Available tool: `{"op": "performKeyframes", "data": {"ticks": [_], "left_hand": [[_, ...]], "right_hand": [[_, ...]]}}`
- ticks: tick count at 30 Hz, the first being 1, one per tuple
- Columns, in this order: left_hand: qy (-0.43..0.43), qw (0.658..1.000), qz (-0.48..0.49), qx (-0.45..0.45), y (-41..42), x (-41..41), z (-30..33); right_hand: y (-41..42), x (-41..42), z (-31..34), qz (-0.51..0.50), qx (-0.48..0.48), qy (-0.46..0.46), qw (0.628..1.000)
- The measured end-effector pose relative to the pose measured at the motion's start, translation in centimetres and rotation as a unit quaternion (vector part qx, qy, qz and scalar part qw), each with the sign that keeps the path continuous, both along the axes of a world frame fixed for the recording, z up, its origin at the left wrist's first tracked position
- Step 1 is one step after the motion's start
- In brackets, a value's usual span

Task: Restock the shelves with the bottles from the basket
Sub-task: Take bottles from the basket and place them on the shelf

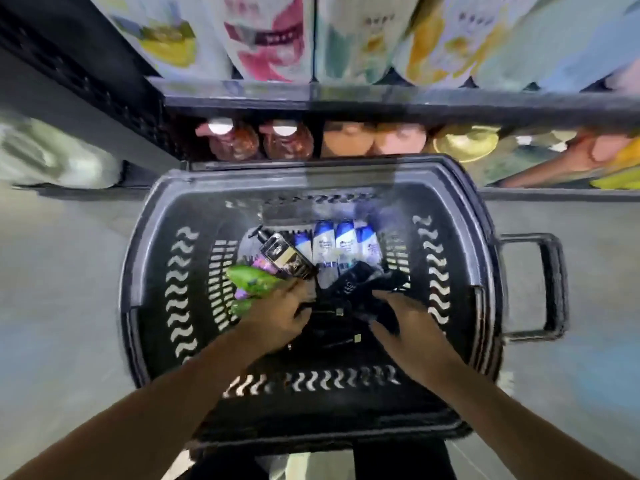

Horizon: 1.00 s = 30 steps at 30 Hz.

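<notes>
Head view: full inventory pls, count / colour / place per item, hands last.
basket: 1, black plastic, on the floor in front of the shelves, side handle at right
white-and-blue shampoo bottles: 4, lying side by side at the basket's far end
black-and-gold pump bottle: 1, lying left of the shampoo bottles
green pouch: 1, green with purple, at the basket's left side by the left hand
black bottles: dark, basket centre between the hands; count unclear from blur
amber bottles with white caps: 2, lower shelf, left
upper shelf packs: several, white with coloured prints, blurred
left hand: in the basket, by the green pouch; grip unclear
right hand: in the basket, on the black bottles; grip unclear
</notes>
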<state>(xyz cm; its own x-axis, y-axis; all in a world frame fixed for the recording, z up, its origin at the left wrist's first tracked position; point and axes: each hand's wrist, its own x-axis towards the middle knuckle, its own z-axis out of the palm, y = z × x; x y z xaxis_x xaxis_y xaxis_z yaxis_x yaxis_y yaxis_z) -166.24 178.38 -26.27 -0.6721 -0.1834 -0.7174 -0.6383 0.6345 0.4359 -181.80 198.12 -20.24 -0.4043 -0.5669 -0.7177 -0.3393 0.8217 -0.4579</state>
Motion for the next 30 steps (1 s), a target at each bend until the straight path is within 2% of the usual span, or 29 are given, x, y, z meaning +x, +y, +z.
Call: {"op": "performKeyframes", "data": {"ticks": [3, 6, 9, 13, 18, 20, 24, 28, 30], "left_hand": [[0.055, 0.998, 0.025, 0.001, -0.5, -3.3, -4.3], [0.066, 0.997, 0.039, 0.014, -0.9, -7.2, -8.3], [0.033, 0.999, 0.037, -0.015, -0.7, -10.9, -11.6], [-0.044, 0.987, -0.028, -0.152, 0.4, -12.7, -14.7], [-0.072, 0.975, 0.072, -0.196, 1.4, -13.0, -17.9], [-0.040, 0.971, 0.138, -0.190, 1.9, -12.6, -18.7], [0.089, 0.940, 0.249, -0.218, 2.6, -10.7, -19.6], [0.117, 0.930, 0.264, -0.228, 2.2, -10.6, -19.9], [0.161, 0.929, 0.257, -0.213, 2.1, -10.4, -19.5]], "right_hand": [[-0.1, -0.4, -3.8, -0.017, -0.011, 0.006, 1.000], [-0.1, -0.9, -6.6, -0.021, -0.019, 0.006, 1.000], [-0.4, -1.3, -8.9, -0.057, -0.037, 0.017, 0.998], [-0.8, -0.4, -10.8, -0.123, -0.074, 0.022, 0.989], [-1.1, 0.9, -11.9, -0.144, -0.087, -0.005, 0.986], [-1.1, 1.0, -12.0, -0.154, -0.088, -0.022, 0.984], [-1.3, 0.7, -11.9, -0.165, -0.102, -0.028, 0.981], [-1.4, 0.6, -11.9, -0.194, -0.101, -0.044, 0.975], [-1.5, 0.6, -11.9, -0.200, -0.112, -0.045, 0.972]]}}
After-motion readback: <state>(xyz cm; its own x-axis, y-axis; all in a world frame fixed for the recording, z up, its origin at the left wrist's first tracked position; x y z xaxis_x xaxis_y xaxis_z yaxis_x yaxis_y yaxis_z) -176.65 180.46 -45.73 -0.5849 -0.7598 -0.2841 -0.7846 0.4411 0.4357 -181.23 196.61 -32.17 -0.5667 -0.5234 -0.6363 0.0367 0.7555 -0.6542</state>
